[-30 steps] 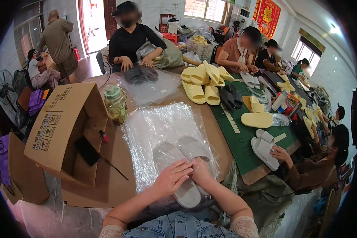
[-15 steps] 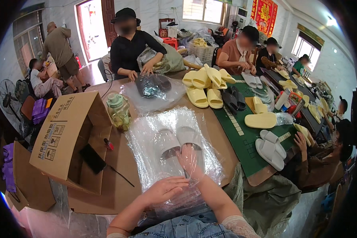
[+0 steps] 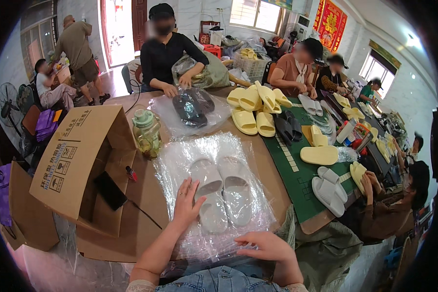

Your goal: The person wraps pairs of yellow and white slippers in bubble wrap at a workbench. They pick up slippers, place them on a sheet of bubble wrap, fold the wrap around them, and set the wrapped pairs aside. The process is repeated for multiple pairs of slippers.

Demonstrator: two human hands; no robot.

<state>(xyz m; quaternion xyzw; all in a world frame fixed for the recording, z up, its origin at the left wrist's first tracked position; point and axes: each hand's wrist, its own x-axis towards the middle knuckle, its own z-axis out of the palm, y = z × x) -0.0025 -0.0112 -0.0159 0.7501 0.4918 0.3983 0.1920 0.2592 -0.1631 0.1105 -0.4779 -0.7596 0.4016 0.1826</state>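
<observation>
A pair of light grey slippers lies inside a clear plastic bag, toes away from me. Beneath them is a stack of clear plastic bags on the table in front of me. My left hand is open, fingers spread, against the left edge of the left slipper. At the near right of the bags is my right hand, open, thumb and forefinger apart, with nothing seen in it. Whether its fingertips touch the plastic I cannot tell.
An open cardboard box with a black phone stands left, near a jar. Across the table a person handles bagged dark slippers. Yellow slippers are piled at the far right. Other people work along the right side.
My right hand has come out from between the grey slippers and back toward me, to the right. My left hand has moved forward and left, beside the left slipper.
</observation>
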